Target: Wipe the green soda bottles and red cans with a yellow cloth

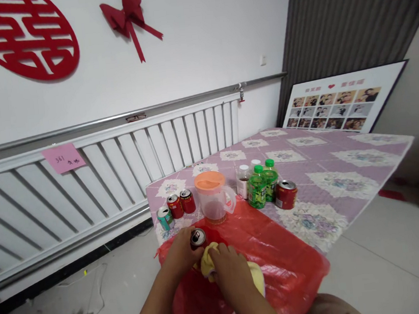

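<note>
My left hand (181, 251) is wrapped round an opened drink can (198, 237) standing near the table's front, its dark top facing up. Bunched in my right hand (229, 266) is a yellow cloth (209, 259), pressed against or close beside the can's lower side. More of the cloth hangs out past my right wrist. Under both hands spreads a red plastic bag (278, 259), covering the near end of the table. Just behind the can stands a clear plastic pitcher (214, 203) with an orange lid.
Left of the pitcher stand two red cans (174, 206) and a teal can (165, 219). To its right are green-capped bottles (258, 192), white-capped bottles (243, 178) and a larger red can (286, 195). A white radiator (121, 165) runs behind the floral tablecloth (319, 186).
</note>
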